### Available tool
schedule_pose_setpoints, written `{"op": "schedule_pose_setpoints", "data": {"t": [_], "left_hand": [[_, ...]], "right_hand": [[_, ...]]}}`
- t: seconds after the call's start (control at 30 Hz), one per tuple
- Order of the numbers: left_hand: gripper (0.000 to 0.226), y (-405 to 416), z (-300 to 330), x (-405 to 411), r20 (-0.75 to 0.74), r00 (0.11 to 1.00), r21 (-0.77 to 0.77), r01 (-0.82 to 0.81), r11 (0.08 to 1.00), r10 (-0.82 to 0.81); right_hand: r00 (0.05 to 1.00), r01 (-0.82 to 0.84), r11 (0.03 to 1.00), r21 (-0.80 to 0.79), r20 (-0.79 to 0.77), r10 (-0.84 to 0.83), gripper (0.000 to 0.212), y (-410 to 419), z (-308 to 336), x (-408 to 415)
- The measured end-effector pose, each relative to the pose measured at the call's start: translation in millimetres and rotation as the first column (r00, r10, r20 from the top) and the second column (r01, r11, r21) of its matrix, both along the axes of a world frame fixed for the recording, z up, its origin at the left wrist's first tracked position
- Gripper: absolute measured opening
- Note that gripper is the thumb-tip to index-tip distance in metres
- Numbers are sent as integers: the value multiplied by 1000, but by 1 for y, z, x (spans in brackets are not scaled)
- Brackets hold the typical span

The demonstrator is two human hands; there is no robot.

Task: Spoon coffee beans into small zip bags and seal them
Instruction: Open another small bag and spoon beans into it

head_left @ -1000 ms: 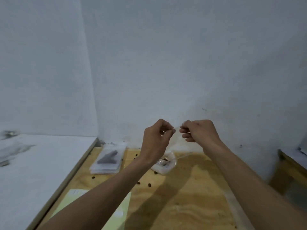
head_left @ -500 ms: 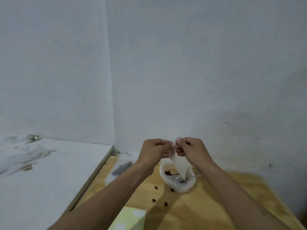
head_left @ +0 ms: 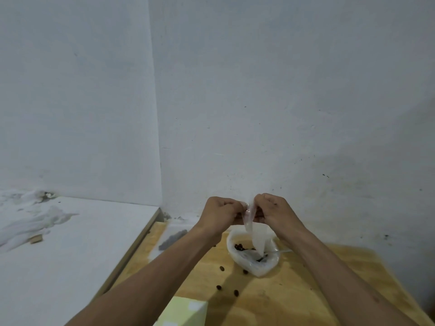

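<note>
My left hand [head_left: 220, 212] and my right hand [head_left: 273, 211] are raised close together above the wooden table [head_left: 294, 300]. Both pinch the top edge of a small clear zip bag [head_left: 255, 234], which hangs down between them. Right below it lies a larger clear plastic bag [head_left: 255, 262] with dark coffee beans [head_left: 239, 247] inside and a pale spoon handle [head_left: 282, 251] sticking out to the right. Whether the small bag holds beans I cannot tell.
Several loose beans [head_left: 221, 268] lie scattered on the wood in front of the big bag. A stack of flat clear bags [head_left: 171, 238] rests by the wall at the left. A pale green sheet [head_left: 186, 311] sits at the near edge. A white counter [head_left: 70, 243] adjoins the table's left.
The view has shifted, so the hands sit lower and more to the right. My hands came closer together, and the small bag now hangs down over the big bag.
</note>
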State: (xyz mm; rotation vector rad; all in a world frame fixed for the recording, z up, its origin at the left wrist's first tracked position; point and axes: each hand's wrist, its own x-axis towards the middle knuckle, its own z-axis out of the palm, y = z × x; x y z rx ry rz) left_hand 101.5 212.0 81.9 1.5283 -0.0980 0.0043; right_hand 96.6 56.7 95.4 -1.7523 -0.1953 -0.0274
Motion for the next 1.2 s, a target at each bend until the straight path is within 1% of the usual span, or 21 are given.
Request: {"op": "schedule_pose_setpoints", "data": {"t": [0.07, 0.1, 0.17, 0.23, 0.3, 0.37, 0.47, 0.5, 0.57, 0.63, 0.7, 0.77, 0.83, 0.9, 0.93, 1.0, 1.07, 1.13, 1.17, 1.2], "left_hand": [[21, -1, -2, -1, 29, 1000, 10, -11, 1000, 11], [21, -2, -3, -1, 58, 998, 43, -25, 999, 23], [21, -1, -7, -2, 142, 989, 170, -64, 983, 40], [20, 0, -8, -4, 204, 979, 268, -61, 962, 5], [19, 2, -6, -7, 210, 976, 279, -6, 960, -55], [18, 2, -3, -8, 194, 978, 250, 27, 968, -77], [16, 0, -4, -9, 162, 985, 206, 23, 978, -57], [16, -1, -4, -11, 155, 987, 205, 12, 979, -45], [19, -4, -5, -15, 173, 985, 256, -42, 966, -3], [23, -10, -6, -20, 237, 970, 360, -142, 922, 57], [25, -19, -9, -19, 306, 949, 441, -211, 872, 75], [23, -24, -7, -17, 350, 931, 476, -269, 837, 101], [19, -21, -4, -14, 360, 917, 441, -331, 834, 173], [16, -16, 3, -15, 347, 913, 407, -352, 843, 214], [15, -14, 7, -16, 342, 918, 410, -338, 847, 201], [15, -10, 16, -21, 357, 919, 407, -312, 859, 165], [14, -5, 20, -23, 360, 924, 395, -273, 877, 126], [11, 1, 21, -24, 333, 939, 381, -218, 898, 86], [8, 4, 21, -24, 336, 939, 393, -205, 896, 67], [11, 7, 20, -23, 371, 928, 430, -214, 877, 45]], "right_hand": [[1000, 19, 1000, 25, -15, -18, 29, -1, -4, 1], [999, 38, 999, 18, -17, -37, 28, -1, -6, 2], [997, 74, 997, -20, -13, -75, 28, -2, -9, 5], [997, 70, 995, -66, -21, -72, 31, -4, -8, 5], [999, 19, 995, -94, -42, -23, 36, -6, -5, 3], [999, -18, 995, -100, -28, 16, 39, -7, -1, -3], [999, -9, 993, -120, 39, 14, 32, -9, -2, -8], [998, 2, 989, -147, 60, 7, 31, -10, -4, -7], [991, 61, 962, -266, 129, -27, 33, -12, -7, -6], [976, 147, 904, -401, 206, -67, 35, -9, -8, -6], [968, 181, 852, -492, 241, -66, 30, -2, -7, -5], [969, 182, 813, -552, 240, -54, 23, 5, -3, -3], [971, 214, 774, -597, 214, -104, 23, 4, 2, 0], [963, 252, 815, -522, 214, -161, 30, -2, 5, 1], [962, 256, 844, -471, 213, -173, 29, -4, 7, 1], [964, 232, 877, -420, 222, -149, 23, -4, 13, 2], [985, 150, 927, -345, 138, -108, 16, -6, 18, 0], [998, 59, 951, -302, 43, -48, 20, -11, 22, 0], [999, 42, 958, -284, 26, -36, 21, -13, 23, 1], [999, 43, 964, -264, 22, -39, 22, -16, 24, 2]]}}
